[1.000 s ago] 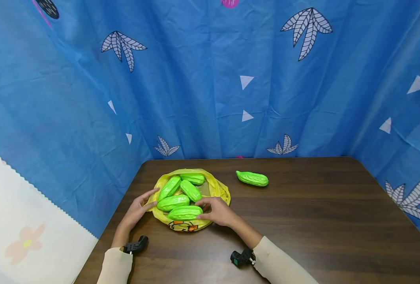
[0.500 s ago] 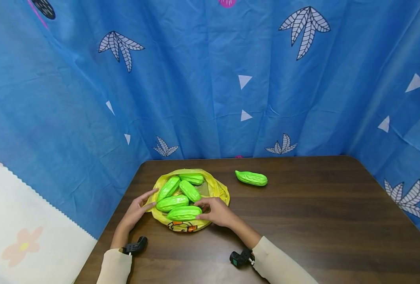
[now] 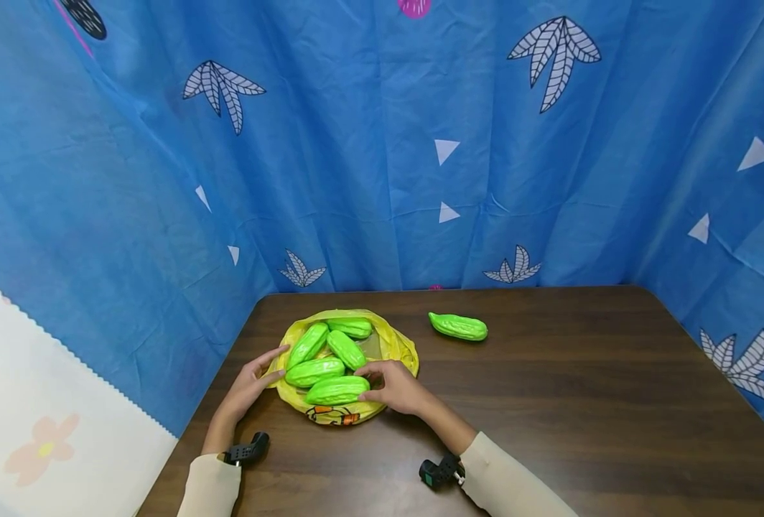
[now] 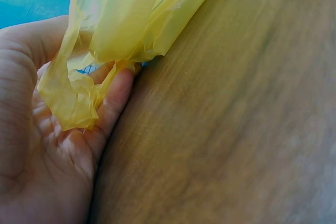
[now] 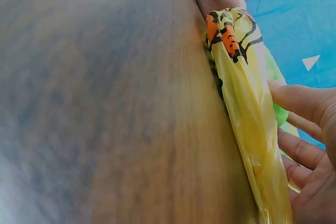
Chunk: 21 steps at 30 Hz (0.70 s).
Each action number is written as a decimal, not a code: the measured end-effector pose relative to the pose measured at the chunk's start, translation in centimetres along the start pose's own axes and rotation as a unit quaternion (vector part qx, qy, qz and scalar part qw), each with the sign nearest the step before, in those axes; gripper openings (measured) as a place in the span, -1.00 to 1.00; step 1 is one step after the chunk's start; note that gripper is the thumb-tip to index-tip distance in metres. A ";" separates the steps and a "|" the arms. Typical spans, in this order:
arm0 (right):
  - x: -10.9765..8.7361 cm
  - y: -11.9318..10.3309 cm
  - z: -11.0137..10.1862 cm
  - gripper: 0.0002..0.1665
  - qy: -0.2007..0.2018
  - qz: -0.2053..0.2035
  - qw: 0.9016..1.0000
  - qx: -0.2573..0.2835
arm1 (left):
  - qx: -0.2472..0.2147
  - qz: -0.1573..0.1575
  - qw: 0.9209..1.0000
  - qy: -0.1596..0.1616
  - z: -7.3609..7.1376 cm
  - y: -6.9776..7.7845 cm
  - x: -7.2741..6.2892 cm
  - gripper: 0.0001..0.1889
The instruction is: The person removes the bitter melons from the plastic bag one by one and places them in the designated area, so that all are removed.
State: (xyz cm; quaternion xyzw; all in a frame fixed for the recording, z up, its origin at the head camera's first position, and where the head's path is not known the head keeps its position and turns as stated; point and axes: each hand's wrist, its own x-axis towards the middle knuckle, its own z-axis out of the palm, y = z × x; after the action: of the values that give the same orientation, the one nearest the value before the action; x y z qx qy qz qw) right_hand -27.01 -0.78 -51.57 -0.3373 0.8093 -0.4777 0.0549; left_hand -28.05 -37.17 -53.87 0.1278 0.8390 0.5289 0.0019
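Note:
In the head view, a yellow plastic bag (image 3: 396, 353) lies with its mouth spread, holding several bright green toy bitter melons. My left hand (image 3: 248, 388) holds the bag's left edge; the left wrist view shows a crumpled flap of yellow plastic (image 4: 79, 98) lying between thumb and fingers. At the opposite side, my right hand (image 3: 398, 388) grips the right end of the front bitter melon (image 3: 335, 390) between thumb and fingers, inside the bag's rim. From the right wrist, the thumb overlaps this green melon, mostly hidden behind the bag's printed wall (image 5: 244, 98).
One more bitter melon (image 3: 458, 327) lies on the dark wooden table (image 3: 550, 402), to the right of the bag. Blue patterned curtain (image 3: 382, 143) hangs along the table's back and sides. A pale cloth (image 3: 65, 402) hangs at the left.

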 end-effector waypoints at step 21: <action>0.0 -0.2 -0.1 -0.56 0.005 0.012 1.000 0.029 | -0.005 0.002 1.000 0.008 0.0 0.2 0.0 -0.42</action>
State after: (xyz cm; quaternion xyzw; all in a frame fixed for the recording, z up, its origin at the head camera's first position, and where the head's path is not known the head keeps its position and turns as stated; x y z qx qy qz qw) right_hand -26.95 -0.72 -51.37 -0.3239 0.7994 -0.5016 0.0662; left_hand -28.02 -37.05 -53.72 0.1250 0.8360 0.5343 -0.0054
